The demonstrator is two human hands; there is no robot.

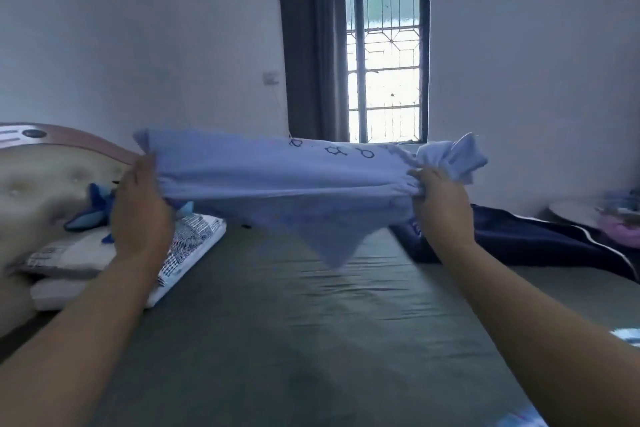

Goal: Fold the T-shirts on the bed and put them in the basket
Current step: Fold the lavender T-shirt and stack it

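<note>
My left hand [140,208] pinches one end of the light blue cotton T-shirt [277,180], and my right hand [441,204] is closed on the bunched other end. I judge it is held stretched in the air above the grey-green bed [294,322] to straighten it before folding. Its dark blue print is too blurred to read. I see no basket.

Barred window [386,80], dark curtain [308,45], printed pillows [187,253], blue plush toy [91,210]
</note>
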